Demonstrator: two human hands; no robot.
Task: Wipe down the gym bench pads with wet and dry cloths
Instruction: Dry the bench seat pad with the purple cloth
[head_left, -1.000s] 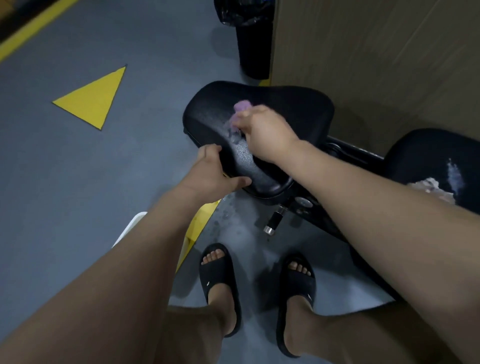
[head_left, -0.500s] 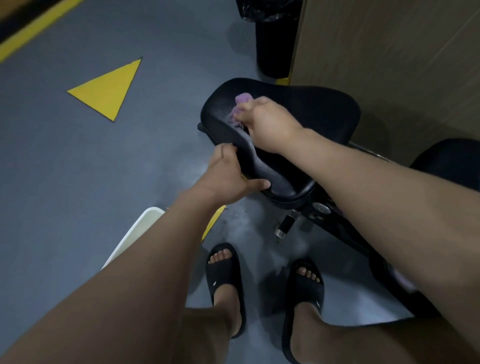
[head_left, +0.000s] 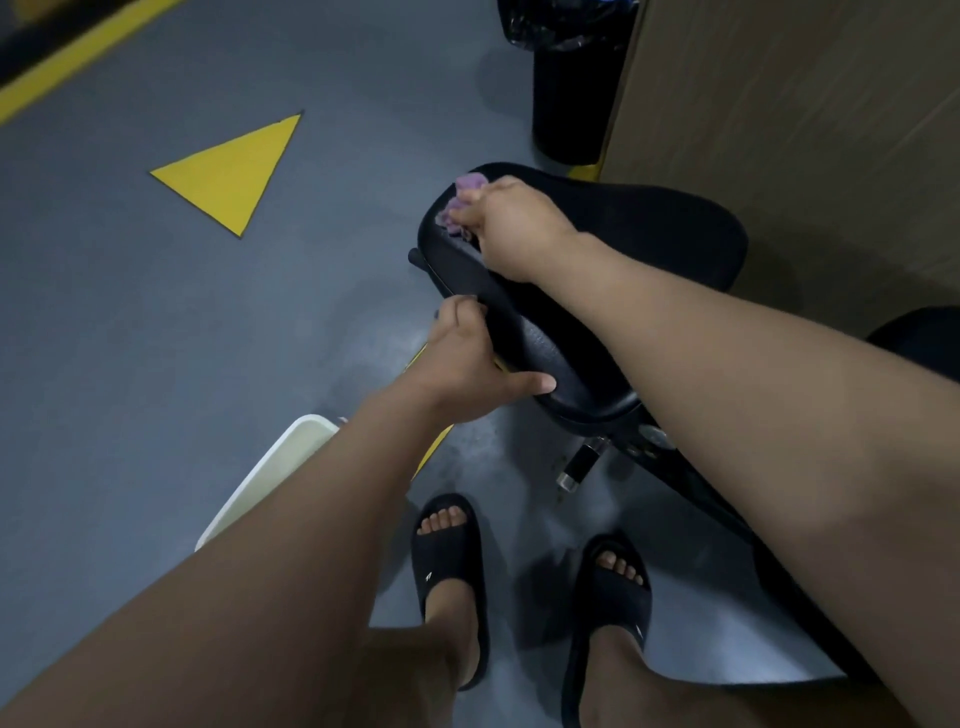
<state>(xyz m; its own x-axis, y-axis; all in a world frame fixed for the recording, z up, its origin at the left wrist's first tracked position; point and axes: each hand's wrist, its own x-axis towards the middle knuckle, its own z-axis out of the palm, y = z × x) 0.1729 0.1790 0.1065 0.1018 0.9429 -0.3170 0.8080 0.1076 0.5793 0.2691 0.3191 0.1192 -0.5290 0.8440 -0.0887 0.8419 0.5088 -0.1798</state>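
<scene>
1. Head view: the right hand (head_left: 511, 223) is closed over a crumpled purple cloth (head_left: 462, 205), pressing it onto the far left corner of the black seat pad (head_left: 649, 234); only a bunch of cloth shows beyond the knuckles.
2. The left hand (head_left: 467, 366) grips the pad's near left edge, fingers curled under the rim and thumb laid along the top, pointing right.
3. The pad's long axis runs from the near narrow end, by the left thumb, away to the broad far end where the cloth sits; the surface tilts, its left edge facing the viewer.
4. The cloth lies ahead of and just left of the right hand, touching its fingers.
5. Under the narrow end a black-and-chrome adjustment knob (head_left: 579, 465) hangs from the frame.
6. A second black pad (head_left: 919, 332) shows at the right edge.
7. A white tub (head_left: 270, 467) stands on the grey floor (head_left: 156, 338) beneath the left forearm, partly hidden by it.
8. Beyond the pad stands a black lined bin (head_left: 571, 83) beside a wooden wall panel (head_left: 805, 104); a yellow triangle marking (head_left: 234, 171) lies to the left.
9. Two feet in black slides (head_left: 452, 571) stand before the bench.
</scene>
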